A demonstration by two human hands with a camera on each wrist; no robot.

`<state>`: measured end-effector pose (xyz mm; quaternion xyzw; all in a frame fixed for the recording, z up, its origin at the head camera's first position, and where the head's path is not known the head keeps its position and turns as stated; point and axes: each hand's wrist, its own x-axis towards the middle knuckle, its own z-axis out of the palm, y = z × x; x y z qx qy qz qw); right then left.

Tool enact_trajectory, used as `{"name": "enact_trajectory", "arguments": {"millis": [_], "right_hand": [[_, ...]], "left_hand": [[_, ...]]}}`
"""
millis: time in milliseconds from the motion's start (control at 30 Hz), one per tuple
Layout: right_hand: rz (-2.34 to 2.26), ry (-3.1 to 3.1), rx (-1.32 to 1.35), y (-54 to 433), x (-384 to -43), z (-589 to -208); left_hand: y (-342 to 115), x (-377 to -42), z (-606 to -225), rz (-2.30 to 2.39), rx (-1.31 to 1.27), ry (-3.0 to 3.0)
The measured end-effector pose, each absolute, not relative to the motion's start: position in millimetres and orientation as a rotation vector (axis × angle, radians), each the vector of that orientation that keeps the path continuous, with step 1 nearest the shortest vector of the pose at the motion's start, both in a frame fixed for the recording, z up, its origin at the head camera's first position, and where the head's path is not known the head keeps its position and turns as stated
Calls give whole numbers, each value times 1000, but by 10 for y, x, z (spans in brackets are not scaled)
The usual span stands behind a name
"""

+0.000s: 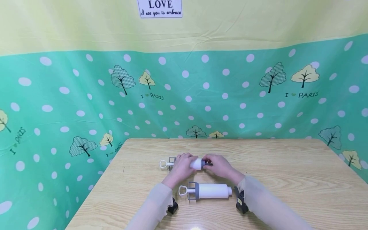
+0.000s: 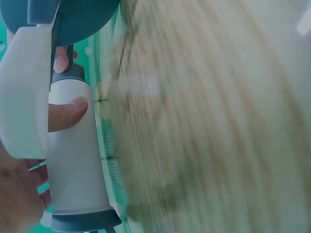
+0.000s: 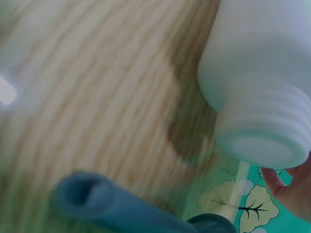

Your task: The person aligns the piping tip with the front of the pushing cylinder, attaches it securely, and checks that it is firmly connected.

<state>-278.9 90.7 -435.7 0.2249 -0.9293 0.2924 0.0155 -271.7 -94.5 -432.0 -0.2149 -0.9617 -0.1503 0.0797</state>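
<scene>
A white syringe-like tube (image 1: pixel 196 164) with a grey end cap lies across the far part of the table area. My left hand (image 1: pixel 183 166) grips its barrel, thumb across it in the left wrist view. My right hand (image 1: pixel 219 165) pinches the grey cap (image 2: pixel 70 74) and its narrow nozzle at the right end. In the right wrist view, a hollow grey nozzle tube (image 3: pixel 131 204) pokes in from below. Nearer my body lies a second white syringe-like tube (image 1: pixel 213 191), with a grey collar and white loop handle. Its bare threaded neck (image 3: pixel 265 126) faces right.
The wooden table (image 1: pixel 276 166) reaches back to a green and yellow patterned curtain (image 1: pixel 201 80). Black wrist cameras hang beneath both sleeves, on either side of the nearer tube. The far tube's loop handle (image 1: pixel 163 164) sticks out left of my left hand.
</scene>
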Motion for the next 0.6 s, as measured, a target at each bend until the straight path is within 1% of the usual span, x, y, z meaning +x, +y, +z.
{"name": "enact_trajectory", "arguments": {"millis": [600], "right_hand": [[942, -2911, 684, 912, -2772, -4405]], "left_hand": [[-959, -2743, -4379, -393, -685, -2888]]}}
